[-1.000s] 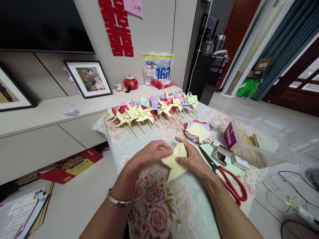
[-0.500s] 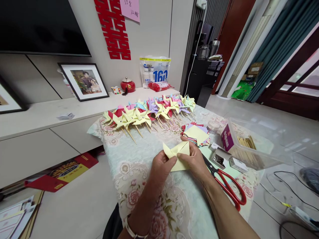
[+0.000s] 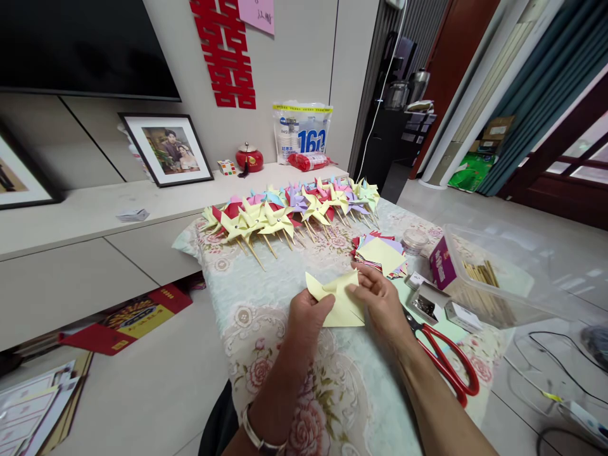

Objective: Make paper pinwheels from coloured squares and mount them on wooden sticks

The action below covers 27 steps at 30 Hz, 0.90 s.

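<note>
A pale yellow paper square [image 3: 339, 303], partly folded into pinwheel points, is held over the flowered tablecloth [image 3: 266, 285]. My left hand [image 3: 308, 315] pinches its left side with thumb and fingers closed. My right hand [image 3: 380, 303] grips its right side, fingers pressed on the paper. Just beyond lies a stack of coloured paper squares [image 3: 380, 254]. A row of finished paper pinwheels [image 3: 289, 212] on wooden sticks lies across the far part of the table.
Red-handled scissors [image 3: 444, 362] lie right of my right hand. A clear plastic box [image 3: 498, 278] with wooden sticks, a purple box [image 3: 441, 266], small pin boxes [image 3: 425, 303] and a round tin [image 3: 414, 239] stand at the right. A cabinet with framed photos [image 3: 166, 149] runs behind.
My left hand has moved from over the paper's left edge to below it, now pinching from underneath. The paper has been turned and raised slightly, one more point folded up.
</note>
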{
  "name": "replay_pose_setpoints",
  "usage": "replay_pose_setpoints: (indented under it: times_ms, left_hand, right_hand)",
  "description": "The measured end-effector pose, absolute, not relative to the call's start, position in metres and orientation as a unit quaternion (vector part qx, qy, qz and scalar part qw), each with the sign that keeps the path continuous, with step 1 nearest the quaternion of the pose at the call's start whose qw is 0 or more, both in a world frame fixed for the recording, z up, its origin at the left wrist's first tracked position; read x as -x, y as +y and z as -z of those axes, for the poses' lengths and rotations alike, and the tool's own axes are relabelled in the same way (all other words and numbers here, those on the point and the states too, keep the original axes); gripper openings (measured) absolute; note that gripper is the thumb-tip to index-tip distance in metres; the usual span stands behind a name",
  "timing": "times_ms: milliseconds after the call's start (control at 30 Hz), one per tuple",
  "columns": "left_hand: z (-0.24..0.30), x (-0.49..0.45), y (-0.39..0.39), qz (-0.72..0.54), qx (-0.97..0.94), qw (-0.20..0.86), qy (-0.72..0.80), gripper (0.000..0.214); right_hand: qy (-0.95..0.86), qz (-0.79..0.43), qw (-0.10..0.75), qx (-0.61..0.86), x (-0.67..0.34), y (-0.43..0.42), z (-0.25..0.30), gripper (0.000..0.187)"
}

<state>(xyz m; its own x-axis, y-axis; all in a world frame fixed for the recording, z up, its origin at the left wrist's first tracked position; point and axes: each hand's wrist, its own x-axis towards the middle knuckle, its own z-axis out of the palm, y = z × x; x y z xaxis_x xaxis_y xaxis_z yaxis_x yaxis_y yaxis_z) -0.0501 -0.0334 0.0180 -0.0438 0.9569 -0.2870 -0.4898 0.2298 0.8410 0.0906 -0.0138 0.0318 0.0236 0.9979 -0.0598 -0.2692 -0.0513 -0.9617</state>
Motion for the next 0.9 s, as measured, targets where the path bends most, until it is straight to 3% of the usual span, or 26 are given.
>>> replay_pose_setpoints:
  times_ms: [100,167,433,900]
  left_hand:
    - [-0.02,0.052,-0.035,-0.569,-0.25,0.635,0.459,0.026]
    - [-0.019,0.052,-0.035,-0.565,-0.259,0.633,0.461,0.027]
    - [-0.013,0.051,-0.032,-0.513,-0.316,0.623,0.498,0.036]
    - [-0.025,0.054,-0.04,-0.488,-0.345,0.644,0.478,0.028]
  right_hand:
    - [-0.438,-0.462,0.633,0.441,-0.1,-0.012,-0.033,0.021]
    - [-0.497,-0.421,0.622,0.434,-0.103,-0.013,-0.035,0.01]
    - [-0.621,-0.405,0.482,0.467,-0.094,-0.019,-0.038,0.011]
    - [-0.581,-0.453,0.463,0.493,-0.09,-0.015,-0.029,0.013]
